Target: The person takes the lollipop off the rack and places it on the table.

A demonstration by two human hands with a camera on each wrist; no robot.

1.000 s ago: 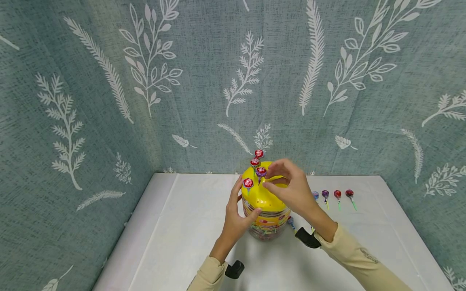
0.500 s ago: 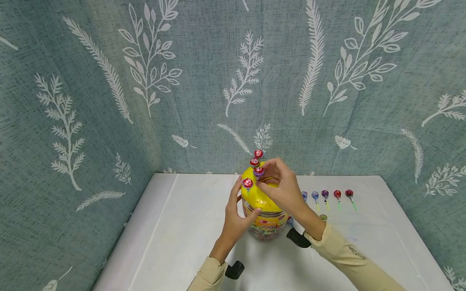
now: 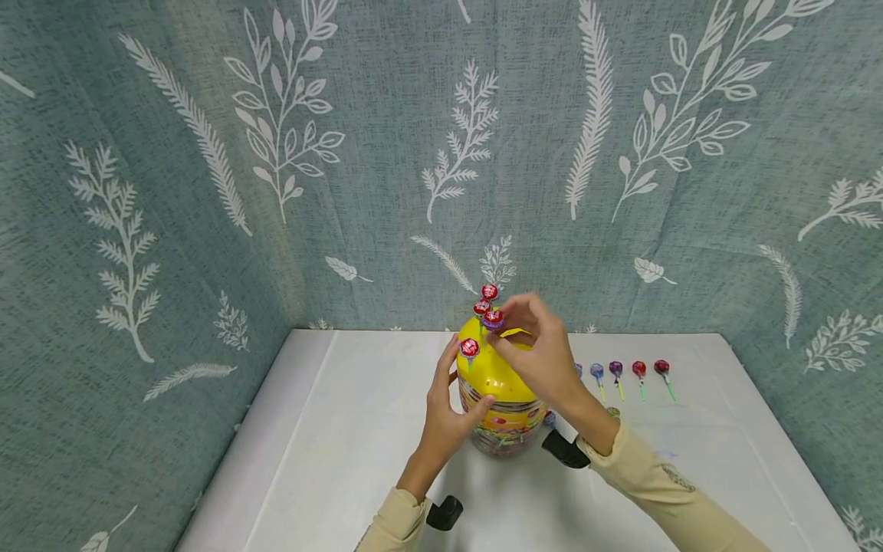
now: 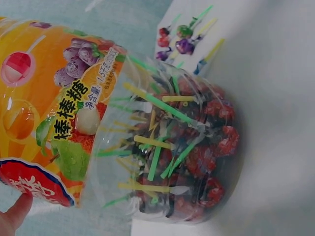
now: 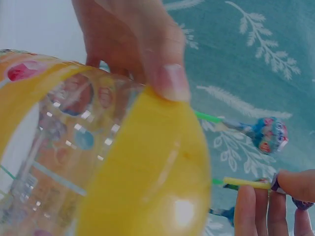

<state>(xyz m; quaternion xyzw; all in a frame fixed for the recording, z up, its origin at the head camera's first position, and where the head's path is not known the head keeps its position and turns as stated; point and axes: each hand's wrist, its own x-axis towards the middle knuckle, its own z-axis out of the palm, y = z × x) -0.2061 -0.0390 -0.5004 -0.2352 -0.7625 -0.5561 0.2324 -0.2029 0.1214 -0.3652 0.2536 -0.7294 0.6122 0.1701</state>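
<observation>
A clear plastic candy jar with a yellow domed lid stands upright on the table. Lollipops with green and yellow sticks fill its lower part. My left hand grips the jar's left side at the lid, thumb in front. Above the lid, my right hand pinches a purple-wrapped lollipop; its yellow stick points toward the lid. Other lollipops stick up from the lid: one at the front left, two farther back. In the right wrist view, a blue-wrapped lollipop stands in the lid.
Several loose lollipops lie in a row on the white table to the jar's right. A green one lies nearer, partly behind the right forearm. Patterned fabric walls the back and sides.
My right hand has shifted a little left and then slightly up with the purple lollipop, closer to the standing ones. The left hand and the jar have stayed in place.
</observation>
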